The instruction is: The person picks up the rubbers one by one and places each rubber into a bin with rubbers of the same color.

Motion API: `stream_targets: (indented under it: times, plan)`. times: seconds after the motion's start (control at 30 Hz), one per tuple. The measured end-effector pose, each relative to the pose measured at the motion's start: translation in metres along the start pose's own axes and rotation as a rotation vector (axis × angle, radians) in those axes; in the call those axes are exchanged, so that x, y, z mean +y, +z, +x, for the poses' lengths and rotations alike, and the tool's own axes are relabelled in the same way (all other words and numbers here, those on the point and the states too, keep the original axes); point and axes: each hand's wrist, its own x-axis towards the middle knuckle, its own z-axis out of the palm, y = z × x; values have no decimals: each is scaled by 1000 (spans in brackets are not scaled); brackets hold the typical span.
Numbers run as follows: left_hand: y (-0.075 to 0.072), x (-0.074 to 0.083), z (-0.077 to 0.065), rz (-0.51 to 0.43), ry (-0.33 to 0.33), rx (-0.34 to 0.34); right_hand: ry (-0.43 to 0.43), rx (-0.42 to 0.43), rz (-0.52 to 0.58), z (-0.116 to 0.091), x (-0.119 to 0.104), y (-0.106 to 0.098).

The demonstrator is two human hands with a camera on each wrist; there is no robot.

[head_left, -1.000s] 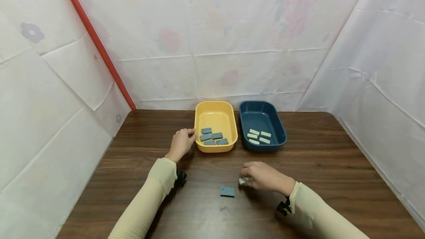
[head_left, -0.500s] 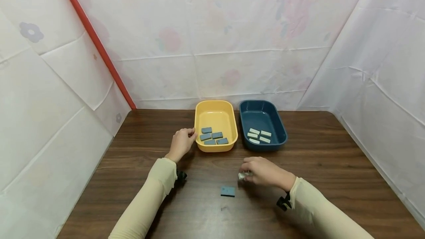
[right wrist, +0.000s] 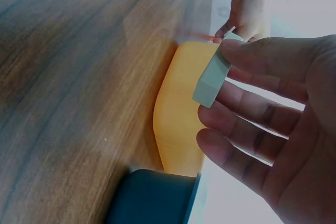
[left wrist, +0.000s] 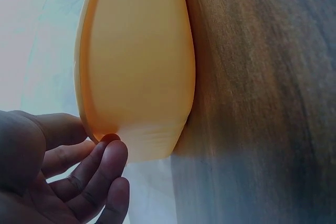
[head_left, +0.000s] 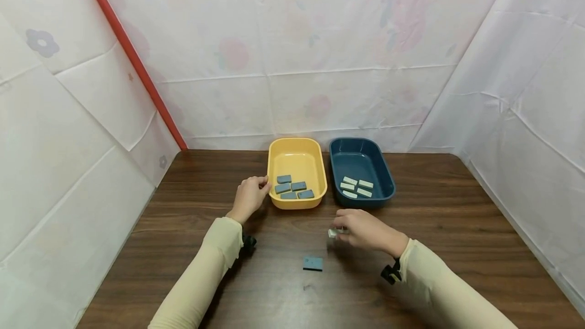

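Observation:
My left hand [head_left: 249,198] pinches the near left rim of the yellow tray [head_left: 299,165]; the left wrist view shows its thumb and fingers on either side of that rim. Several blue-grey rectangular blocks [head_left: 298,186] lie inside this tray. Between thumb and fingers, my right hand [head_left: 365,229] holds a small pale green rectangular block [right wrist: 212,77] above the table, in front of the dark blue tray [head_left: 358,165]. Several matching pale blocks [head_left: 364,193] lie in the dark blue tray. A single blue-grey block [head_left: 313,263] lies flat on the table, left of and nearer than the right hand.
Both trays stand side by side on the dark wooden table [head_left: 205,176], close to its back edge. Pale patterned sheets [head_left: 292,55] hang behind and at both sides. A red strip [head_left: 132,57] runs down the back left corner.
My right hand has lifted the pale block and carried it forward, toward the dark blue tray. The left hand stays at the yellow tray's rim.

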Motion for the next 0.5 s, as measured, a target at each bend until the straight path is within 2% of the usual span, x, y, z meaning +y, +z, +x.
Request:
stream_targets:
  times: [0.23,0.5]
  plan:
    - [1,-1,-1,-32,2,13,-26,50,13,0,2,-2]
    - [2,-2,0,-85,-39,-9,4,77,46,2,4,-11]
